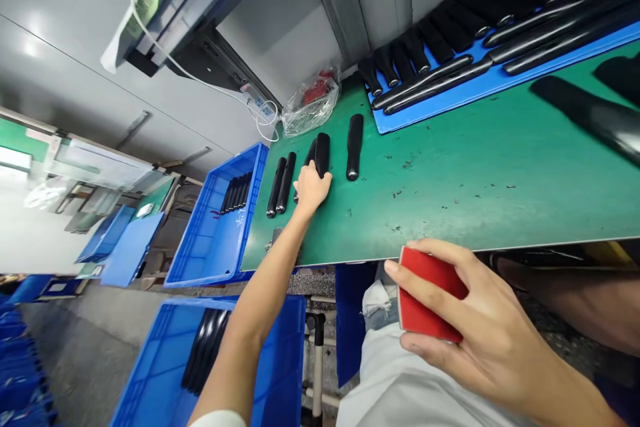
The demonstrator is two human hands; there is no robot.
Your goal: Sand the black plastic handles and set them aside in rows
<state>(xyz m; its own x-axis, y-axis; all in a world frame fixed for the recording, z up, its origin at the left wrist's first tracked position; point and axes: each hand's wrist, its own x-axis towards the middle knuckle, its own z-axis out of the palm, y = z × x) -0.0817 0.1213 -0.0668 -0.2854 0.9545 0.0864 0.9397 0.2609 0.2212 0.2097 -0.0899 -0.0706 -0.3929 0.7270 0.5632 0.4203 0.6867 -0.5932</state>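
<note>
My left hand point(313, 188) reaches out over the green tabletop, its fingers closed on a black tube-shaped part point(323, 150) that flares at one end. A second dark part lies close beside it, partly covered by the hand. To the left are two slim black tubes point(282, 183), side by side. Another black flared part point(355, 147) lies a little to the right, apart from the hand. Near the table's front edge, my right hand point(480, 320) grips a flat red block point(430, 293) with a pale edge between fingers and thumb.
A blue board point(450, 95) at the back right carries several black parts. Behind my left hand sits a clear plastic bag point(313, 103) with red contents. Blue crates point(235, 240) holding black parts stand left and below. Dark crumbs dot the green table point(450, 167). Someone's arm point(565, 300) shows at right.
</note>
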